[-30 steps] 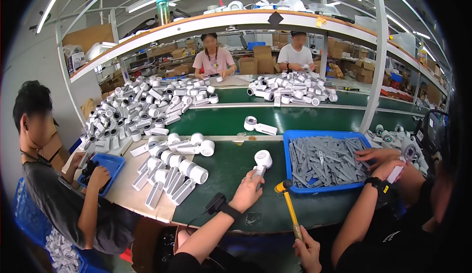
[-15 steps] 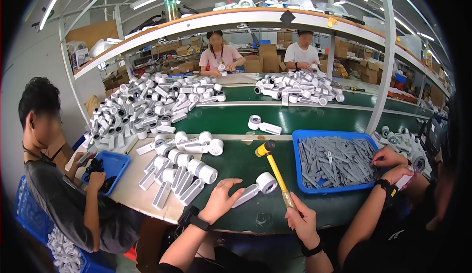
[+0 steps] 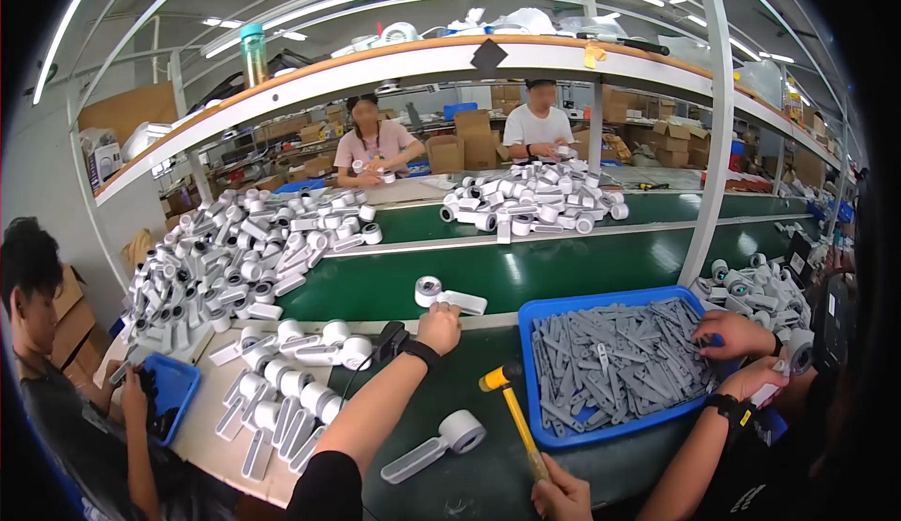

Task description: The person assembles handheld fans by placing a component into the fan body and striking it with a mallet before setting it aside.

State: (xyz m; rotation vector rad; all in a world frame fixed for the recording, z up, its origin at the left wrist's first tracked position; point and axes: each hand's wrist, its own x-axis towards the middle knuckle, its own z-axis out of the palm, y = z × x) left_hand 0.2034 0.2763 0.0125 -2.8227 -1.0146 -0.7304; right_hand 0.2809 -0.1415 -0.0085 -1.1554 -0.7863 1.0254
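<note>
My left hand (image 3: 439, 328) reaches forward to the edge of the green belt. Its fingers are closed at the handle of a white handheld fan (image 3: 464, 302) with a round head, which lies on the belt; the fingertips are partly hidden. Low on the right, my right hand (image 3: 561, 497) grips a mallet (image 3: 520, 423) with a yellow handle and a black and yellow head, held upright. Between my arms a second white fan (image 3: 460, 432) lies on the green table, its grey-edged handle pointing left, touched by neither hand.
Right of the mallet stands a blue tray (image 3: 528, 371) of grey strips, with a co-worker's hand (image 3: 737, 336) in it. More fans (image 3: 286, 380) lie left of my forearm, beside a large heap (image 3: 235, 249). Another co-worker sits left at a small blue tray (image 3: 188, 399); two people work across the belt.
My left hand has left the fan on the table and moved forward to the one on the belt. The mallet stays in my right hand. The view has shifted.
</note>
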